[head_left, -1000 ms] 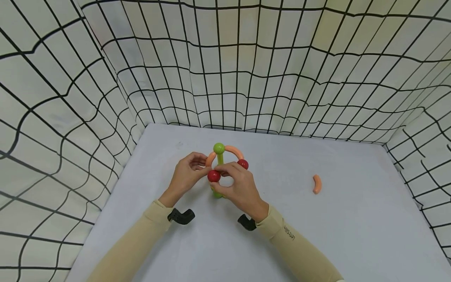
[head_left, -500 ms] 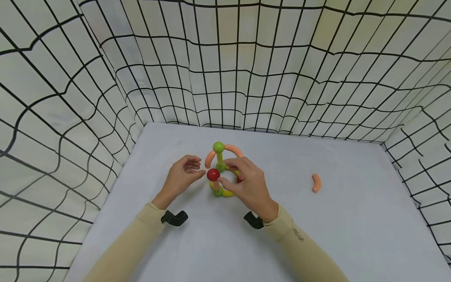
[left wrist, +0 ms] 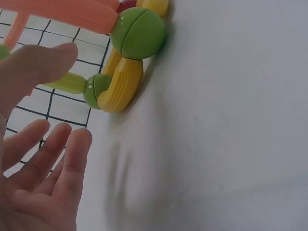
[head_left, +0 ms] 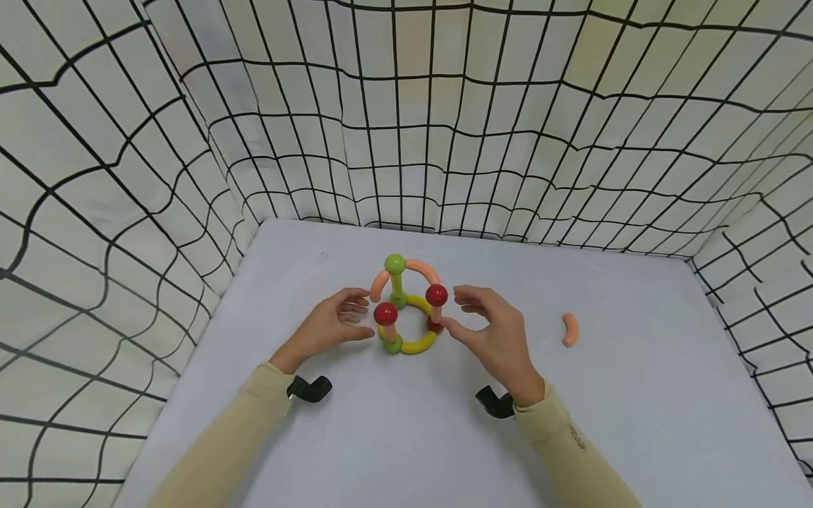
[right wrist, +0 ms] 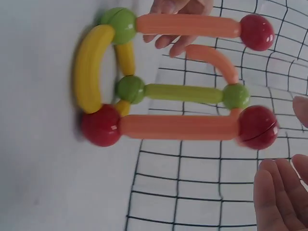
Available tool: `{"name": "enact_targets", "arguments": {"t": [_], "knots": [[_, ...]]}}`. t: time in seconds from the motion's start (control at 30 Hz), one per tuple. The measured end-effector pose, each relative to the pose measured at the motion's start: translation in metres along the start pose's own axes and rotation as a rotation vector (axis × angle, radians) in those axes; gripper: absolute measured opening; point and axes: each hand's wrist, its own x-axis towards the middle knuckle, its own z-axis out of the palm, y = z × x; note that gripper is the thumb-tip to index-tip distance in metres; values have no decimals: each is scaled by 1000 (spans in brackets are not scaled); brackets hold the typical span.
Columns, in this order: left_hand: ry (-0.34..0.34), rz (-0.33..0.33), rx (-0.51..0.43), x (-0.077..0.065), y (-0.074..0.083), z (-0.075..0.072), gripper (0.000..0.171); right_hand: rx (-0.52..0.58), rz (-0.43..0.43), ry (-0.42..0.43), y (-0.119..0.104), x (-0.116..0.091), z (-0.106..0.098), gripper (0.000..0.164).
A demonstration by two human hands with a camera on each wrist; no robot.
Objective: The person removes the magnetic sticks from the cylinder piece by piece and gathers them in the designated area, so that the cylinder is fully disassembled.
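A construction toy stands on the table between my hands. Its base is a ring of curved yellow rods joined by green and red balls. Three upright rods rise from it: two orange ones topped by red balls, and a green rod topped by a green ball. Curved orange rods reach from that green ball; the left one has a free lower end. My left hand, fingers relaxed, is just left of the toy. My right hand is spread beside the right red ball, thumb near the orange upright.
One loose curved orange rod lies on the white table to the right. Black netting over pale walls encloses the table at the back and sides. Each wrist carries a black mount.
My right hand has let go of the left red ball and moved right, past the right red ball. My left hand has drawn back slightly from the toy.
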Motion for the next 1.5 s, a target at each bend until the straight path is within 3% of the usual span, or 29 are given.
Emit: {"name": "enact_targets", "arguments": {"t": [0.13, 0.33, 0.47, 0.73, 1.1, 1.3, 1.5], "knots": [[-53, 1, -27, 4, -2, 2, 84, 39, 121, -52, 13, -6, 0, 56], [-78, -50, -6, 12, -3, 7, 89, 81, 384, -220, 30, -7, 18, 75], [-103, -69, 16, 16, -1, 10, 88, 56, 462, -304, 38, -5, 33, 83], [-157, -17, 7, 21, -5, 16, 94, -14, 464, -349, 40, -1, 46, 81], [-188, -18, -1, 23, -5, 16, 93, -56, 447, -400, 49, 5, 55, 66], [-190, -27, -9, 23, -3, 18, 93, -50, 413, -408, 53, 7, 57, 53], [-162, -14, 20, 23, -4, 23, 81, -57, 402, -405, 56, 9, 57, 44]]}}
